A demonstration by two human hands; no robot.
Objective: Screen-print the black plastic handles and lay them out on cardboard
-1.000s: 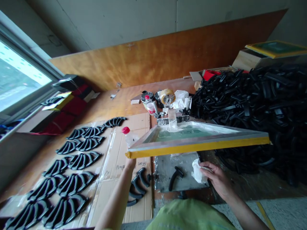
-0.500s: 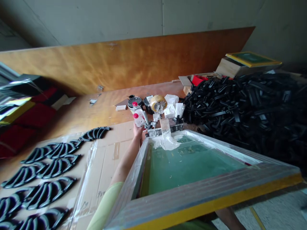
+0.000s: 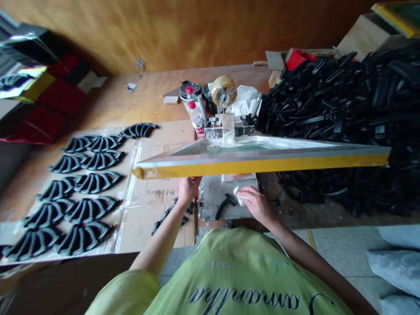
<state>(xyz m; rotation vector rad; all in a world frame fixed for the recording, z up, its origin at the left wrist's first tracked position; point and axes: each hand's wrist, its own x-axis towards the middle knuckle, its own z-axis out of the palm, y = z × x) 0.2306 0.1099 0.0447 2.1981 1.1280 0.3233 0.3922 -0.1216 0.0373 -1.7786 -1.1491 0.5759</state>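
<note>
My right hand is pinching a white rag on the metal plate. The black plastic handle lies just left of it, its long axis slanting away from me, nearer this hand. My left hand is right under the raised screen frame's yellow edge, grip unclear.

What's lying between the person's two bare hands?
In the head view, a black curved plastic handle lies on a grey metal plate between the left hand and right hand.

Left hand raised, right hand curled
</note>
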